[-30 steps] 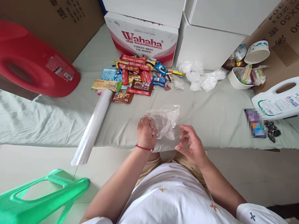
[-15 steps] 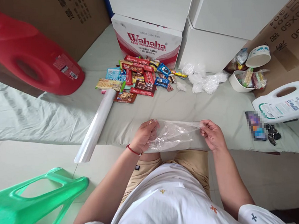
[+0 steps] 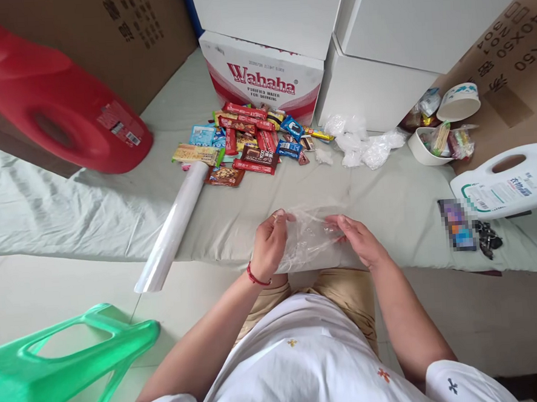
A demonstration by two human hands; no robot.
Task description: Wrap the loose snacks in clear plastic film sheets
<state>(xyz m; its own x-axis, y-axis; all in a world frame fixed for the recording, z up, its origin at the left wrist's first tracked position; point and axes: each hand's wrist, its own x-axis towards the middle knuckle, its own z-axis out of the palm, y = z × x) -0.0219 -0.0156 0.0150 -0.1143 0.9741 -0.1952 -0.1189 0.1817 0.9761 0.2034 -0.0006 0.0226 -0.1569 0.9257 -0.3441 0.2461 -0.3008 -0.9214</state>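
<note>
A clear plastic bag [image 3: 310, 240] hangs between both my hands above the near edge of a grey-green mat [image 3: 377, 200]. My left hand [image 3: 270, 244], with a red string on its wrist, pinches the bag's left top edge. My right hand [image 3: 359, 240] pinches the bag's right top edge, close to the left hand. A roll of clear plastic bags [image 3: 172, 226] lies slanted on the mat to the left. Farther back lies a pile of wrapped snacks [image 3: 251, 141].
A red jug [image 3: 58, 111] lies at the left, a white jug [image 3: 506, 183] at the right. A Wahaha box [image 3: 261, 80] and white boxes stand behind the snacks. Crumpled plastic [image 3: 365, 143] and two bowls [image 3: 429, 145] sit right of the pile. A green stool [image 3: 64, 365] is near left.
The bag was bunched in my left hand, then stretched wide between both hands. Now my right hand has come back toward the left, and the bag is narrower.
</note>
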